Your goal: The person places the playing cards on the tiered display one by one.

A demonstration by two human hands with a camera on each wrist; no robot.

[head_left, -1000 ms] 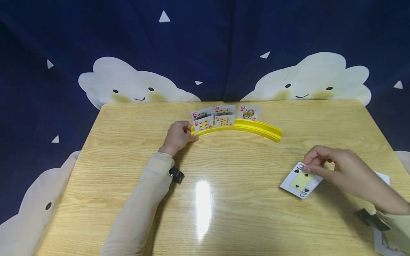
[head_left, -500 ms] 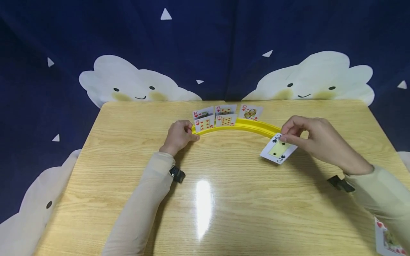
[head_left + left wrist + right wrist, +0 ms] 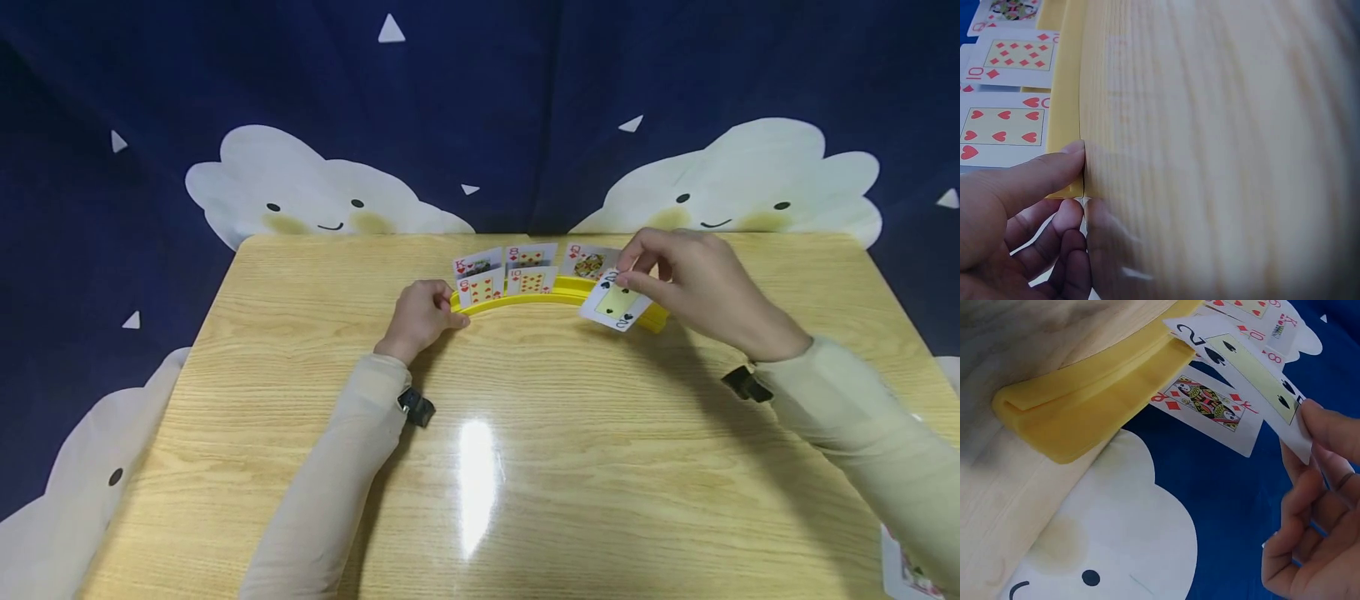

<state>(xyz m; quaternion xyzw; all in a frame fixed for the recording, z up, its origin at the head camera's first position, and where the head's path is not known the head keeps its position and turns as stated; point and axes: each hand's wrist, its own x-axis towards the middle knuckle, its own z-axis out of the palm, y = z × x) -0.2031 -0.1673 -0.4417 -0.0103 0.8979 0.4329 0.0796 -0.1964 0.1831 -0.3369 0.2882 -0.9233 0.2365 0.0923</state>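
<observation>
A curved yellow card holder (image 3: 573, 287) stands near the back of the table. Its left end is pinched between thumb and fingers of my left hand (image 3: 422, 321). In its back row stand the king of hearts (image 3: 477, 262), the eight of diamonds (image 3: 532, 252) and the queen of diamonds (image 3: 588, 260). The six of hearts (image 3: 1002, 128) and the ten of diamonds (image 3: 1019, 57) fill the front row's left part. My right hand (image 3: 697, 283) pinches the two of spades (image 3: 613, 303) by its upper corner, in front of the holder's right half. In the right wrist view the card is tilted, overlapping the queen.
Another playing card (image 3: 900, 567) lies at the table's lower right, partly under the right sleeve (image 3: 862, 417). A dark blue curtain (image 3: 480, 100) with white clouds hangs behind the wooden table (image 3: 570, 467).
My right hand has carried the two of spades up and left, from the right side of the table to the front of the holder. The left hand keeps its grip in place.
</observation>
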